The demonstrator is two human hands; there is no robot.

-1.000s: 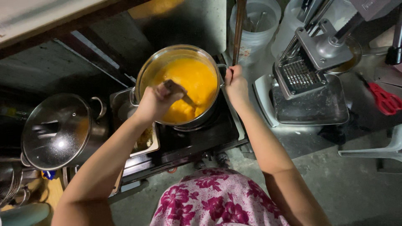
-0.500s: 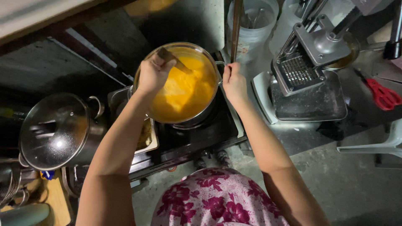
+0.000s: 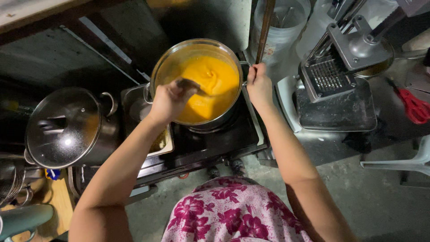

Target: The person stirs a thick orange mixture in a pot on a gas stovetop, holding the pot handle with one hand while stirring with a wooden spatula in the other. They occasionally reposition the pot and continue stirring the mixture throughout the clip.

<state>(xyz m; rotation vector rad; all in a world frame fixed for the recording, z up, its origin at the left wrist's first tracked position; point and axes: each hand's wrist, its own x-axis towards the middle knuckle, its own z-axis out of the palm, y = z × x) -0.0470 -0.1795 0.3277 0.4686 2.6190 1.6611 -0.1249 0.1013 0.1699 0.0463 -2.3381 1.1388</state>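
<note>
A view from above of a person in a pink floral garment standing at a small dark stove (image 3: 210, 143). One steel pot (image 3: 197, 80), filled with thick orange purée (image 3: 210, 87), sits on the burner at the centre. The left hand (image 3: 170, 101) is closed in a fist around the handle of a stirring utensil (image 3: 190, 84) whose end dips into the purée, a grip that looks suited to pushing through a heavy mixture. The right hand (image 3: 259, 85) is closed on the pot's right side handle, seemingly to keep the pot from turning on the burner. To the person's left stands a second pot (image 3: 67, 130), covered with one glass lid, apparently set aside off the heat. To the right, on a metal tray (image 3: 340, 112), rests one lever-operated chopper with a grid blade (image 3: 345, 62), and past it lies one pair of red-handled scissors (image 3: 414, 107). Behind the pot stands one clear plastic container (image 3: 282, 27) holding utensils. In all: two pots, one lid, one chopper, one pair of scissors
</note>
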